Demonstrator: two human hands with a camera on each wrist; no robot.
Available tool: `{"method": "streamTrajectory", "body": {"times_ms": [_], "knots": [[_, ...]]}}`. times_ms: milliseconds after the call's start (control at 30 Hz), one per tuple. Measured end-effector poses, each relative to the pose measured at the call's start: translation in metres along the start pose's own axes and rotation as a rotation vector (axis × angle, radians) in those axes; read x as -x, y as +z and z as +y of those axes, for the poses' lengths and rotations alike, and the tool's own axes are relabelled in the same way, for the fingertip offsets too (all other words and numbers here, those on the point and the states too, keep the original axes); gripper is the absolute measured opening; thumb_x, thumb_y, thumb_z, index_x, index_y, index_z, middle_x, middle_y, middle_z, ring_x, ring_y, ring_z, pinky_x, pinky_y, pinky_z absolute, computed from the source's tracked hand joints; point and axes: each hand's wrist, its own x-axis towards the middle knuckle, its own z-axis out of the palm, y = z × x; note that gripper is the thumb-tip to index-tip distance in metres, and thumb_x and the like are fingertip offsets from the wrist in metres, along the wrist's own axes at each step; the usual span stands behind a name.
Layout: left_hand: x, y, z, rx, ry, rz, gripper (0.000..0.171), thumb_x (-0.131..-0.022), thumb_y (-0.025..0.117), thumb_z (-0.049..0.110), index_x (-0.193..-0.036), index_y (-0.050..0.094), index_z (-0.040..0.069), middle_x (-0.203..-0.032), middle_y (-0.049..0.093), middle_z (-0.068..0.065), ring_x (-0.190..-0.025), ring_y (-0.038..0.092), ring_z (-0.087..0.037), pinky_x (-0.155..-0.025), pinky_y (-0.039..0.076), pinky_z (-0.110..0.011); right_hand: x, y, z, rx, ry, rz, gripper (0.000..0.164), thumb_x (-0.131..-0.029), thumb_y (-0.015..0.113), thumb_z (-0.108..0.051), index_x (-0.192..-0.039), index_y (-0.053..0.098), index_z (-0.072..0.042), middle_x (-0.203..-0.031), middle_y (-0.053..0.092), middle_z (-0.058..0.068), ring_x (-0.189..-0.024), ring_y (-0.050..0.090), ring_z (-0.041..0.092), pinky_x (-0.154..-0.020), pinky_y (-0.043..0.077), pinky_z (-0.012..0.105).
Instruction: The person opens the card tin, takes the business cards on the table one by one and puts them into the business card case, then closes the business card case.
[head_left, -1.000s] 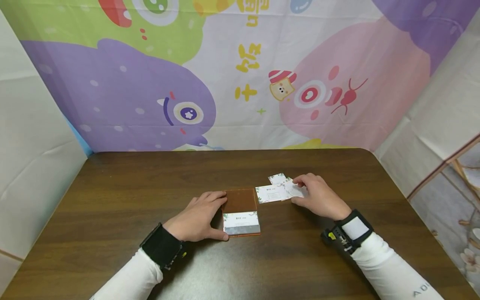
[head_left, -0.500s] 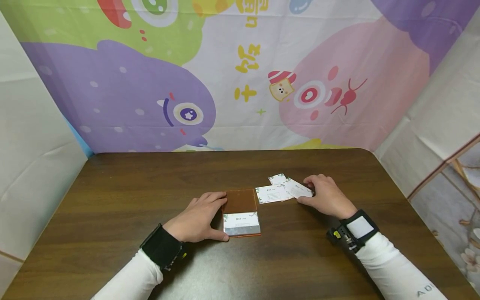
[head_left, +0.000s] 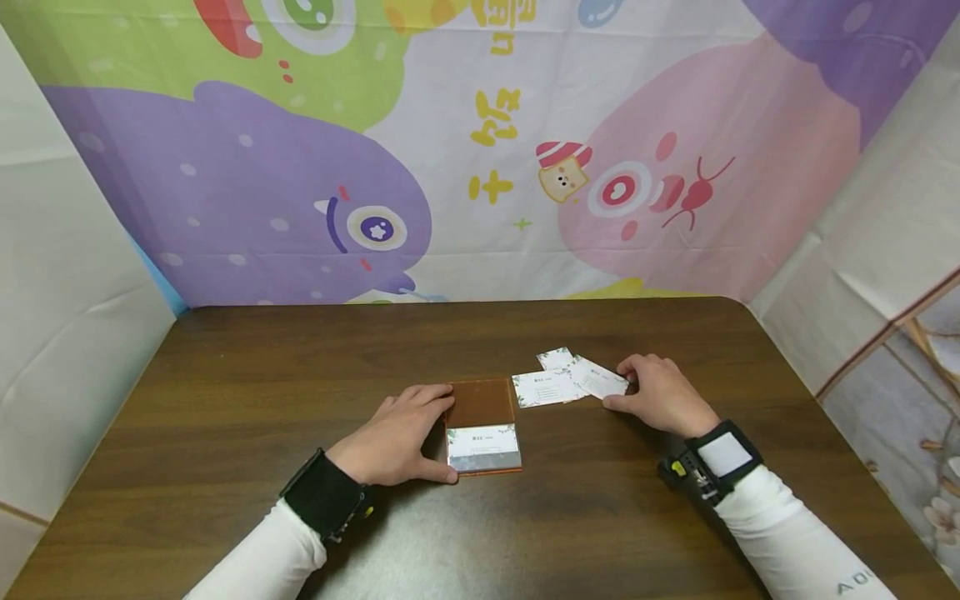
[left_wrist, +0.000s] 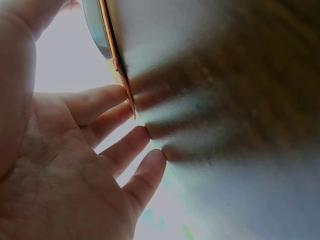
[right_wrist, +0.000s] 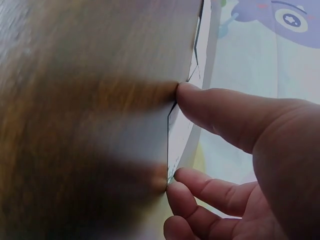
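Step in hand looked like picking up a card. Right hand (head_left: 662, 395): fingers curled, gripping a white leaf-printed paper card (head_left: 600, 379) at the brown folding holder's (head_left: 482, 402) two o'clock. Left hand (head_left: 393, 436): fingers loosely extended, touching holder at nine. Next probably needed a clean lift off the white paper cards beneath (head_left: 542, 388).

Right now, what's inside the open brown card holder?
A white printed card shows in the near half of the brown card holder, grey band along the bottom. Anything behind that card is covered; can't tell if more are there.
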Motion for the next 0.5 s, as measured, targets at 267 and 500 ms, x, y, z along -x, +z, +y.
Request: {"method": "streamTrajectory", "body": {"times_ms": [267, 500], "knots": [[0.0006, -0.0011, 0.0007, -0.001, -0.003, -0.004, 0.101, -0.076, 0.076, 0.063, -0.151, 0.043, 0.004, -0.159, 0.031, -0.007, -0.143, 0.029, -0.029, -0.108, 0.028, -0.057, -0.0022, -0.0019, 0.0022, -0.020, 0.027, -0.022, 0.055, -0.080, 0.080, -0.042, -0.112, 0.066, 0.000, -0.097, 0.060, 0.011, -0.093, 0.050, 0.029, -0.079, 0.041, 0.044], [0.0005, -0.0011, 0.0006, -0.002, 0.002, -0.001, 0.102, -0.075, 0.076, 0.063, -0.151, 0.043, 0.003, -0.159, 0.031, -0.008, -0.143, 0.028, -0.028, -0.108, 0.028, -0.055, -0.0011, -0.0017, 0.0025, -0.062, 0.075, -0.031, 0.058, -0.079, 0.081, -0.042, -0.112, 0.059, 0.000, -0.097, 0.059, 0.012, -0.091, 0.052, 0.029, -0.075, 0.042, 0.041]]}}
